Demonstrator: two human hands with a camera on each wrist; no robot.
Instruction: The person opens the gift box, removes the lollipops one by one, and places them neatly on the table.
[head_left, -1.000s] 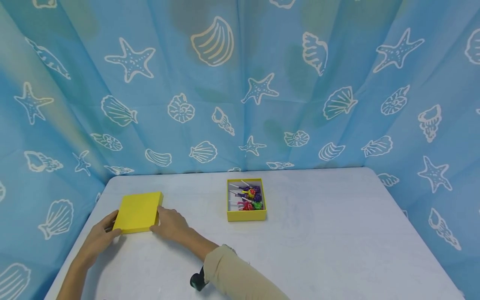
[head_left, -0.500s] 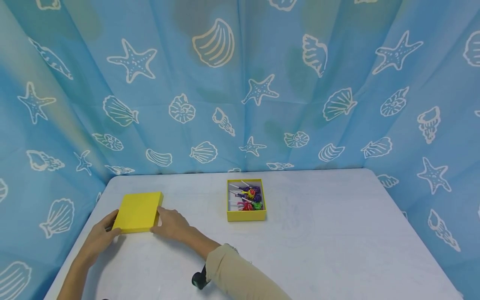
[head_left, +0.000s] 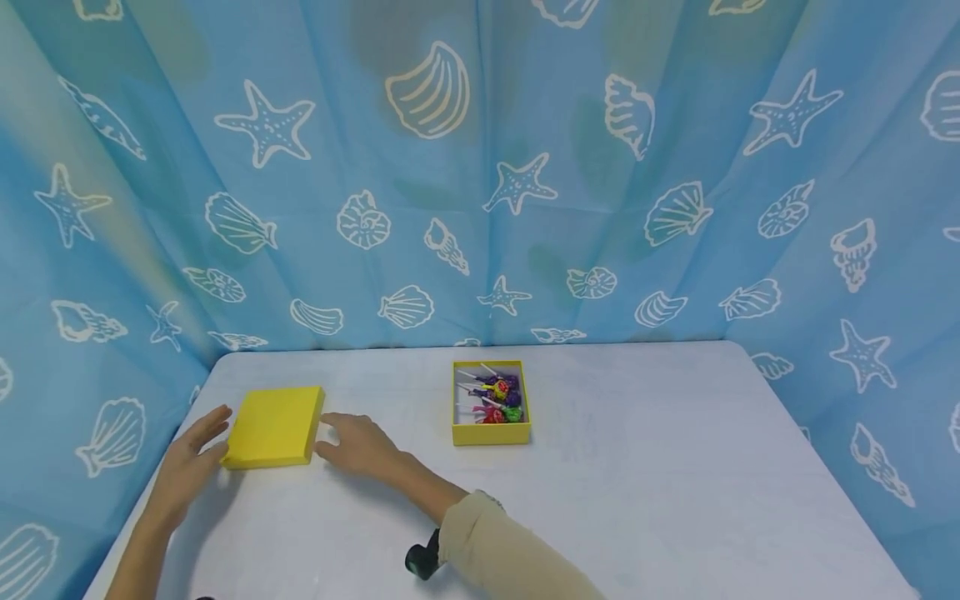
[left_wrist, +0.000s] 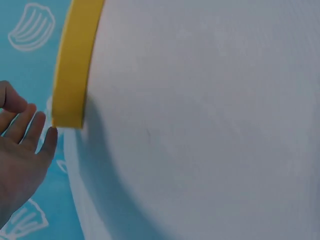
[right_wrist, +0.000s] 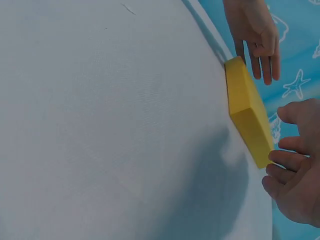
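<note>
A flat, square yellow box lid (head_left: 274, 425) lies on the left part of the table, its plain face up. Just off its left edge is my left hand (head_left: 184, 468), fingers spread and loosely bent, with nothing in it. On the lid's other side my right hand (head_left: 362, 444) is relaxed, a small gap between its fingertips and the lid's right edge. The right wrist view shows both hands on either side of the yellow lid (right_wrist: 245, 105). In the left wrist view one side of the lid (left_wrist: 75, 75) shows beside the fingers.
An open yellow box (head_left: 491, 434) stands at the back middle of the white table (head_left: 637, 467), with several wrapped lollipops (head_left: 498, 400) inside. A blue curtain (head_left: 480, 167) with shell and starfish prints hangs behind and along both sides.
Both hands have let go of the yellow lid. The left has drawn off leftward and the right a little to the right. The lid stays in place.
</note>
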